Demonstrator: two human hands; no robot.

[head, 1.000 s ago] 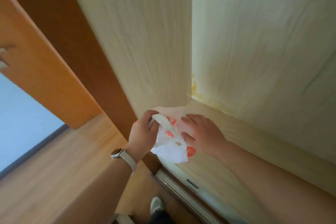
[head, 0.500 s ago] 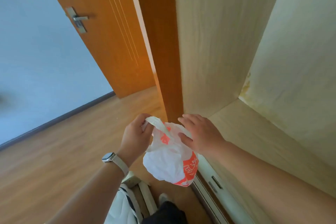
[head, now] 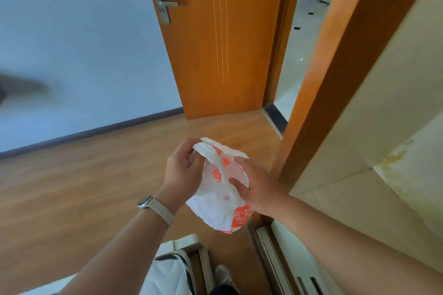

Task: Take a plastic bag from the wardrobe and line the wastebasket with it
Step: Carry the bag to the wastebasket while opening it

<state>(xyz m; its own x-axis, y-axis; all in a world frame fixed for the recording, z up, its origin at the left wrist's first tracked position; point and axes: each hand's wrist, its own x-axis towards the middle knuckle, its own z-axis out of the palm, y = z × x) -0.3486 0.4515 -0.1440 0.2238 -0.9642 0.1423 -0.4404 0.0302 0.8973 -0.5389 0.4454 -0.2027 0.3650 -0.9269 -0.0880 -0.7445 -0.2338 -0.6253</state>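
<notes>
I see one wardrobe (head: 374, 108) at three o'clock, cut off by the frame edge, and one orange door (head: 215, 55) at twelve. Two hands meet at centre around one white-and-orange plastic bag (head: 220, 208), held over the floor outside the wardrobe. My left hand (head: 181, 170) pinches its handle; my right hand (head: 257, 189) clamps its side. The print is unreadable.
</notes>
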